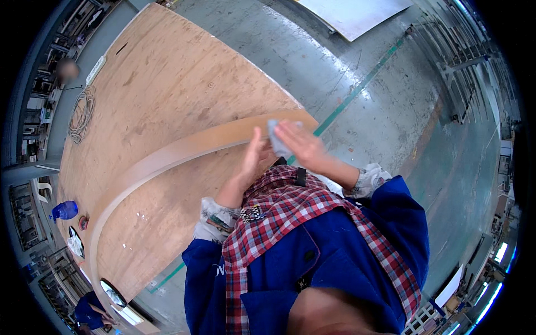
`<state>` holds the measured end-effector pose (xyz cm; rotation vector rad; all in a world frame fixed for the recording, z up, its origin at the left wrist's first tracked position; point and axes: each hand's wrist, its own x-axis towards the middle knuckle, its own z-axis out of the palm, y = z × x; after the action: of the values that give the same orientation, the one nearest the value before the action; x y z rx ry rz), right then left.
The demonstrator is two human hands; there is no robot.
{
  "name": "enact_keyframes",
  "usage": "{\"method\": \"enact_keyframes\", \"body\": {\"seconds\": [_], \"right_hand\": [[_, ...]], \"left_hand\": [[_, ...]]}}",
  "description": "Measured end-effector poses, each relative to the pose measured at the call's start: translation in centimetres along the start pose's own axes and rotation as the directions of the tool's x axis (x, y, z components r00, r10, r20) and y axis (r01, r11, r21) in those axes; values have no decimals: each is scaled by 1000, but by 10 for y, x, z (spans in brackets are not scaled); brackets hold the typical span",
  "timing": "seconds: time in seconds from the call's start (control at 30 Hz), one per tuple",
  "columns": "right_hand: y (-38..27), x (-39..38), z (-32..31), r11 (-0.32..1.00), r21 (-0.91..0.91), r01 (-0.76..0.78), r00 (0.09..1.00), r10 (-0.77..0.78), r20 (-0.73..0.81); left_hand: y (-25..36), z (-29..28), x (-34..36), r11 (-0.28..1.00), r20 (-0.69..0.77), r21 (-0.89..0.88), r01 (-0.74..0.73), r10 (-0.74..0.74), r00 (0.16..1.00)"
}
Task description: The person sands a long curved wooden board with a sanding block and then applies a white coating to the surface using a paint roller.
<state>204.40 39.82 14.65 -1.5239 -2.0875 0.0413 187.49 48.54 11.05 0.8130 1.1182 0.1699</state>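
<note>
Your right hand pinches a pale grey cloth by the right end of the long, curved tan wooden strip; your left hand, fingers extended, is beside that end. Work seems underway; how much is finished, you cannot tell

Over the table, the right hand is blurred and hides part of the pale grey sheet. White bits on the table are too small to identify. Beyond the table, the upper edge cuts a white panel.
</note>
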Motion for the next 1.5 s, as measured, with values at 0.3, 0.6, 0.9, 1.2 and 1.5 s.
{"method": "enact_keyframes", "body": {"seconds": [0.3, 0.6, 0.9, 1.2, 1.5], "right_hand": [[14, -36, 72, 843, -273, -463, 886, 434, -163], [-83, 63, 229, 929, -70, -362, 899, 329, -290], [-18, -1, 133, 867, -157, -472, 873, 435, -222], [-125, 106, 253, 951, -104, -290, 953, 278, -119], [15, -7, 122, 585, -327, -742, 661, 561, -498]], "left_hand": [[-9, -294, -5, 166, -251, 960, 224, 863, 437], [-9, -301, 1, 60, -140, 971, 233, 928, 346], [10, -349, -15, -85, 79, 996, -18, 802, 592], [10, -336, -15, -132, 130, 991, -29, 873, 469], [9, -334, -25, -90, 23, 992, 83, 801, 598]]}}
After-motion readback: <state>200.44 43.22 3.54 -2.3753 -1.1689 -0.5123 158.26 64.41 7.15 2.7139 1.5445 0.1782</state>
